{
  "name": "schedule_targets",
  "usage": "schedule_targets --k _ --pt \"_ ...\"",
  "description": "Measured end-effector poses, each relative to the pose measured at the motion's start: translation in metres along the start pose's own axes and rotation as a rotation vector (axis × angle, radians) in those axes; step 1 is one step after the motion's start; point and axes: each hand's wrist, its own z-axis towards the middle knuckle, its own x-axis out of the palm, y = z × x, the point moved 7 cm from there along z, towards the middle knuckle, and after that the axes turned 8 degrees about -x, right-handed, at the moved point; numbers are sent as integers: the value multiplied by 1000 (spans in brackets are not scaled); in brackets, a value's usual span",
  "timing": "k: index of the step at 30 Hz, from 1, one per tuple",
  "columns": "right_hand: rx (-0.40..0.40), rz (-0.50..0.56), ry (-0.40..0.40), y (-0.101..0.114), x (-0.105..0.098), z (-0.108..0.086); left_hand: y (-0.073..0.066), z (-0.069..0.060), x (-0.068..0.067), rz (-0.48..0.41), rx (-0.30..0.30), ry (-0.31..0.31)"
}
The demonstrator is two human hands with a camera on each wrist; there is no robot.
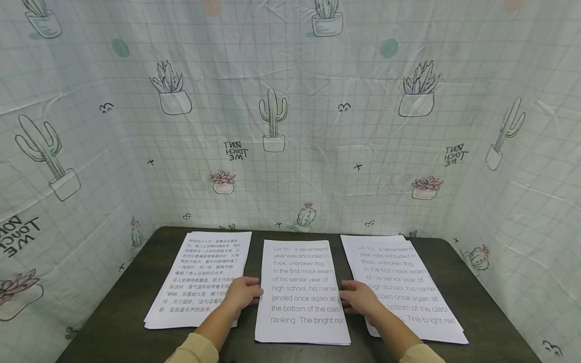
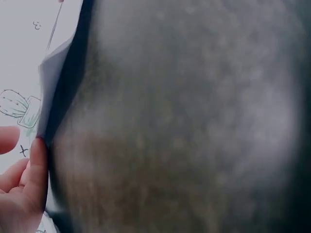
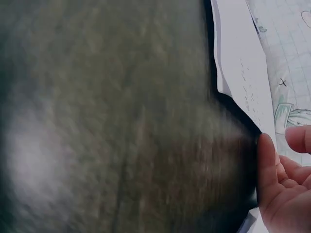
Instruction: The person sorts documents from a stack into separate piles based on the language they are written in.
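Observation:
A stack of white sheets with large English print point(image 1: 299, 292) lies in the middle of the dark table. My left hand point(image 1: 242, 293) is at its left edge, and my right hand point(image 1: 358, 297) is at its right edge. Both hands have the thumb apart from the fingers and nothing pinched between, as the left wrist view of the left hand point(image 2: 24, 189) and the right wrist view of the right hand point(image 3: 286, 187) show. Whether the fingertips press the paper edges is hard to tell. Part of the right hand covers some print on the right stack point(image 1: 408, 282).
To the left lies a stack of sheets with Chinese print point(image 1: 199, 272), slightly fanned at its edges. The right stack is also uneven, its top sheets shifted. Around the dark table point(image 1: 113, 307) hangs a pale cloth point(image 1: 308, 65) with cactus drawings.

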Motion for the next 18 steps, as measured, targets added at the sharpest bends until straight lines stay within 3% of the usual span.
schedule_targets --k 10,18 --pt "-56 -179 -55 2 5 -5 1 -2 6 64 24 -63" --pt "-85 -204 -82 6 5 -6 -2 -2 5 118 24 -126"
